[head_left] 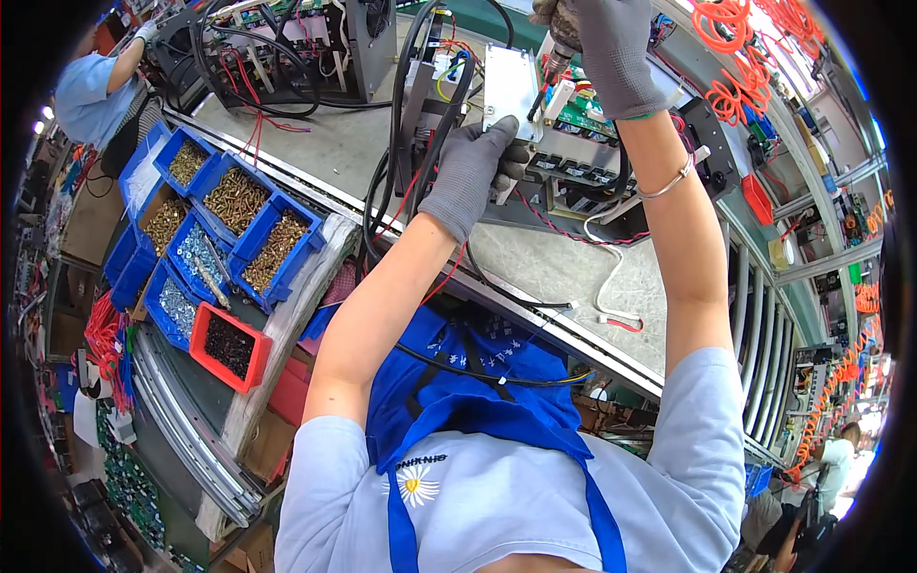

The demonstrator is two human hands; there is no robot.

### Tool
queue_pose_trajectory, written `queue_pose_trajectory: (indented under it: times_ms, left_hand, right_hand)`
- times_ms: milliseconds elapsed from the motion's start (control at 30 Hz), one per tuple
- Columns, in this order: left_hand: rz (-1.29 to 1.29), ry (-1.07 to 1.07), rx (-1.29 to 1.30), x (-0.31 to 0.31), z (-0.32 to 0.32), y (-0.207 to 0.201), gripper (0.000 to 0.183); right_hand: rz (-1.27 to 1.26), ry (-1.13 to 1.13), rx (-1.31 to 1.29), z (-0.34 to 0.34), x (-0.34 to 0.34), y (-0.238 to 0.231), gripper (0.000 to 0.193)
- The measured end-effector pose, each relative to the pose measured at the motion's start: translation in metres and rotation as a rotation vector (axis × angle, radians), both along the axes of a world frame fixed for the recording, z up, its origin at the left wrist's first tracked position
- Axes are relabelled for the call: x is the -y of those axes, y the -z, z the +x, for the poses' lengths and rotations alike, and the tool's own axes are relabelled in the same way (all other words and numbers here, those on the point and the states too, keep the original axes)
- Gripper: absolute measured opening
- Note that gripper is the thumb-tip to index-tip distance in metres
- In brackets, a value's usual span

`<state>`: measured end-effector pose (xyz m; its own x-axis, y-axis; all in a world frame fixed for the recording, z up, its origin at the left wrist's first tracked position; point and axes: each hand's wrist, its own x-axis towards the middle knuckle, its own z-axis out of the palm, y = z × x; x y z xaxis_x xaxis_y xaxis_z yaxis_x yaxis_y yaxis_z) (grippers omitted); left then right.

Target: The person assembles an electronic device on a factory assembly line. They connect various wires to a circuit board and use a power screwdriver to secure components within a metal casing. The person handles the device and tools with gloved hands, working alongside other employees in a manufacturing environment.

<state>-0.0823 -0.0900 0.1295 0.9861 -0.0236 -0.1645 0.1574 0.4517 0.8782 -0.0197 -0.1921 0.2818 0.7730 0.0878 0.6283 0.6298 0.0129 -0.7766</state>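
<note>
My left hand, in a grey glove, grips the lower end of a flat silver metal plate, thumb on its face. The plate stands on an open electronic unit with a green circuit board, black cables and metal framing. My right hand, gloved too, is closed around a worn power screwdriver at the top edge. The driver's tip points down beside the plate's right edge; whether it touches a screw I cannot tell. A white connector block sits just below the tip.
Blue bins of screws and a red bin of dark screws stand at the left. Another unit with loose cables is at the far left, near a co-worker. Metal rollers lie right; orange coiled hoses hang far right.
</note>
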Motion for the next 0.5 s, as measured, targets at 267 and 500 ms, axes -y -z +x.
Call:
queue_pose_trajectory:
  times_ms: [267, 500]
  left_hand:
    - [-0.411, 0.137, 0.023, -0.004, -0.019, 0.021, 0.024]
    - [-0.379, 0.197, -0.035, -0.013, -0.058, 0.016, 0.032]
  right_hand:
    - [0.027, -0.072, -0.024, 0.008, 0.002, -0.003, 0.01]
    - [0.104, -0.073, -0.084, 0.012, 0.002, -0.003, 0.009]
